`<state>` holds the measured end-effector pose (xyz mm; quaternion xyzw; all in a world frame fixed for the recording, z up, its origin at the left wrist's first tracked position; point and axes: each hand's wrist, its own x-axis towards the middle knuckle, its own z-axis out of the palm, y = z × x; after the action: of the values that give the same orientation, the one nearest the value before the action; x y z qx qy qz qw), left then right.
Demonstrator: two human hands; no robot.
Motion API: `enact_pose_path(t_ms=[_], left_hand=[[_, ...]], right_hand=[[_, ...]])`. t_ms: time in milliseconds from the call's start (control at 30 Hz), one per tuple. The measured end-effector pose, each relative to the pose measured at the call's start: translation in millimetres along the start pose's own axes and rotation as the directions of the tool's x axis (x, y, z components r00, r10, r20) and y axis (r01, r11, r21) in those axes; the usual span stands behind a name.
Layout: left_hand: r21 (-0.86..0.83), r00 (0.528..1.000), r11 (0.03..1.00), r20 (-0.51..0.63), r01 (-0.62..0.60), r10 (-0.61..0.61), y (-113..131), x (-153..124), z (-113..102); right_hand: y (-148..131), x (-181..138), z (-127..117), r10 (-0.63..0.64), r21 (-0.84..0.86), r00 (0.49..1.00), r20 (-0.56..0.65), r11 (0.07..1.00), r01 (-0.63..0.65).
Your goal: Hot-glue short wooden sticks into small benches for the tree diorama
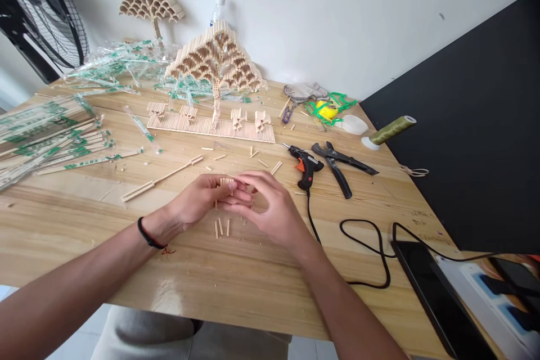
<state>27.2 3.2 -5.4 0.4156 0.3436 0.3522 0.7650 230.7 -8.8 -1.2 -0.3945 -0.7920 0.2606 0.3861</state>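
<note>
My left hand [206, 197] pinches a small piece of short wooden sticks [226, 181] laid side by side, its thumb pressed over them. From the right, my right hand [270, 202] curls its fingertips to the right end of the same piece, against my left fingers. Its exact grip is partly hidden. Several cut stick lengths [220, 227] lie on the wooden table [185, 287] just below my hands. Beyond them stands a stick-built tree [216, 62] on a flat stick base [185, 125], with small stick stools [188, 115] along that base.
At right lie a black glue gun [307, 164], cutting pliers [337, 162], a thread spool [390, 132] and a black phone-like slab [434, 292]. Wrapped chopsticks [46, 124] cover the left. A second stick tree [149, 0], a bottle [218, 9] and a fan [46, 5] stand behind.
</note>
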Motion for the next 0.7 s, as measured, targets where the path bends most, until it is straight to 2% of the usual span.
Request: enact_pose_path(t_ms=[67,167,233,400,500,600,700], left_hand=[[-0.030,0.997,1.000,-0.076,-0.008,0.006,4,1,-6],[-0.046,0.989,0.999,-0.145,-0.023,0.017,11,1,-11],[-0.052,0.987,0.998,-0.159,-0.022,0.014,15,1,-12],[-0.018,0.993,1.000,-0.120,-0.006,0.004,15,0,-11],[0.021,0.990,0.999,-0.137,-0.028,0.031,13,0,-12],[0.050,0.991,0.999,-0.130,-0.019,0.026,10,0,-11],[0.065,0.998,0.997,-0.050,0.028,-0.025,6,-1,-5]], right_hand=[[-4,0,-10,0.043,-0.060,0.998,0.042,0.997,-0.040],[-9,-2,-14,0.119,-0.166,0.958,0.261,0.983,-0.077],[-11,-4,-8,0.140,-0.212,0.924,0.356,0.975,-0.066],[-12,-7,5,0.095,-0.228,0.914,0.393,0.974,-0.003],[-12,-6,-5,0.057,-0.182,0.939,0.340,0.983,0.007],[-12,-2,-18,0.009,-0.129,0.989,0.145,0.992,0.010],[-8,0,-19,-0.056,-0.121,0.997,-0.048,0.991,0.050]])
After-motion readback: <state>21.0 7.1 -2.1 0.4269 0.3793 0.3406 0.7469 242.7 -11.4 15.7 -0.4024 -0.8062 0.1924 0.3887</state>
